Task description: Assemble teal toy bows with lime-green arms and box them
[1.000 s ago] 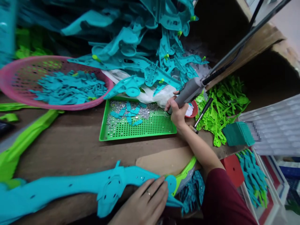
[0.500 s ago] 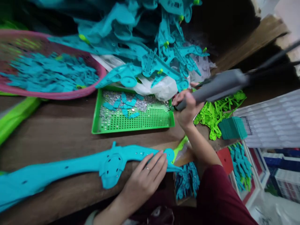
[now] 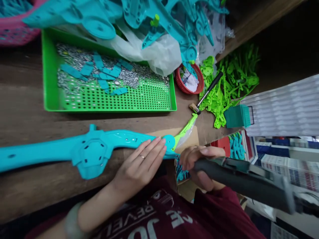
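My left hand [image 3: 142, 162] lies with stretched fingers across the narrow end of a long turquoise plastic piece [image 3: 91, 153], beside its round disc; the thumb is hidden. Wrapped around a dark grey electric screwdriver [image 3: 245, 181] is my right hand [image 3: 201, 164], its fingers close to the tool's front end. The driver's tip is near the turquoise piece's pointed end, and I cannot tell whether it touches. A lime-green curved part [image 3: 185, 132] juts from beside the disc, over a brown cardboard sheet [image 3: 191, 139].
A green perforated tray [image 3: 109, 109] holds many small screws and turquoise pieces. Behind it are piled turquoise parts [image 3: 171, 26] and a white plastic bag [image 3: 164, 54]. A red basket [image 3: 181, 87], a hammer [image 3: 206, 94], lime-green parts [image 3: 220, 106] and a teal box [image 3: 236, 117] stand at right.
My right hand has brought the electric screwdriver from the tray's right end down to the turquoise piece's end. My left hand stays on that piece. The view has shifted.
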The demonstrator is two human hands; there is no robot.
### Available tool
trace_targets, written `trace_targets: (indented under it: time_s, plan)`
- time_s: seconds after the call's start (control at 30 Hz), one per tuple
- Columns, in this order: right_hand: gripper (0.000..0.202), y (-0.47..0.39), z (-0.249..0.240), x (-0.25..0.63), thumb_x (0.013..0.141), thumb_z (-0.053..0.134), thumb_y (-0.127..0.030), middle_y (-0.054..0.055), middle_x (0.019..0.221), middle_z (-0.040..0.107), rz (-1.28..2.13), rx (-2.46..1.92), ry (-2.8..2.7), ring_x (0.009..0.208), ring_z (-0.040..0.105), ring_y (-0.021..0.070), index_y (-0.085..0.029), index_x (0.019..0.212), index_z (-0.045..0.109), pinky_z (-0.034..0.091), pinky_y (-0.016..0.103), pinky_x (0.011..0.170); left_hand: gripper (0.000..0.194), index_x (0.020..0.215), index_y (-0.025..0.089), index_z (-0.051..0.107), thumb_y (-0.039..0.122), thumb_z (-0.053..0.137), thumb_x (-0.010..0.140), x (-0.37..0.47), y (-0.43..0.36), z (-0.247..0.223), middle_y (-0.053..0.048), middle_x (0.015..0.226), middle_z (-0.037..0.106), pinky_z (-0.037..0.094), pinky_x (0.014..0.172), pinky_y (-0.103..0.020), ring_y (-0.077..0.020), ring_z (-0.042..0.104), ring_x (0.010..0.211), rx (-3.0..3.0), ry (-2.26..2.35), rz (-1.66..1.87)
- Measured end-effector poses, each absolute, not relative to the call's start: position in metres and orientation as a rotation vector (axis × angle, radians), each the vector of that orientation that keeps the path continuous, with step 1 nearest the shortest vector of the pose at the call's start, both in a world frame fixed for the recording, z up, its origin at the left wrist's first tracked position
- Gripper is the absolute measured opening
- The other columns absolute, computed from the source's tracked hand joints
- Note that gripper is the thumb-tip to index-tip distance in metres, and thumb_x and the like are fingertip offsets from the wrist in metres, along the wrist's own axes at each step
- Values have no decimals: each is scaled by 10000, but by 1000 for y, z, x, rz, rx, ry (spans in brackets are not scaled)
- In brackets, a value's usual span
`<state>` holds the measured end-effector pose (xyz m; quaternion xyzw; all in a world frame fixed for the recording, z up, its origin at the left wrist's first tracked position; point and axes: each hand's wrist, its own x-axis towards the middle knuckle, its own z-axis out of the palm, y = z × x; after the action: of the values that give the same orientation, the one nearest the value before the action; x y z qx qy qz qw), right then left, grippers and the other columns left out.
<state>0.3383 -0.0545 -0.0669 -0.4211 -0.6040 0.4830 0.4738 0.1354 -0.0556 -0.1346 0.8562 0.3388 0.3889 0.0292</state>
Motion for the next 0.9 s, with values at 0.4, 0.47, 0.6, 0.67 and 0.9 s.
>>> trace_targets:
  time_s: [0.4, 0.47, 0.6, 0.67, 0.9]
  plan:
    - [209, -27, -71, 328, 902, 618, -369, -94, 522, 528, 1189, -452, -1770, 370, 508, 108, -319, 1099, 571, 481, 222, 410, 453, 1398, 81, 542, 40, 551, 947, 137, -59, -139, -179, 1375, 643, 529, 1095, -454, -295, 578, 1332, 2545, 1034, 1219]
    - [241, -23, -65, 329, 903, 624, -364, -86, 528, 526, 1259, -462, -1758, 386, 512, 115, -303, 1131, 576, 492, 234, 417, 375, 1317, 77, 601, 44, 553, 947, 138, -60, -135, -177, 1360, 656, 534, 1084, -449, -295, 603, 1306, 2556, 1060, 1192]
    - [291, 4, -40, 319, 919, 591, -441, -126, 492, 435, 1282, -351, -1604, 325, 439, 93, -328, 1181, 535, 450, 202, 370, 333, 1274, 106, 628, 250, 599, 976, 133, -47, -106, -182, 1370, 646, 544, 1048, -481, -310, 624, 1268, 2353, 1033, 1100]
    - [313, 25, -26, 305, 881, 588, -524, -135, 478, 357, 1142, -409, -1525, 301, 363, 92, -347, 1131, 525, 401, 205, 346, 425, 1315, 137, 608, 377, 621, 965, 129, -28, -85, -165, 1365, 647, 558, 1015, -436, -286, 639, 1238, 2144, 972, 1100]
    - [390, 78, 4, 239, 844, 437, -612, -95, 533, 232, 963, -618, -1286, 358, 266, 110, -294, 1039, 549, 331, 259, 375, 254, 911, 173, 726, 354, 562, 980, 98, 40, -45, -15, 759, 755, 536, 673, -259, -152, 696, 698, 1917, 999, 1234]
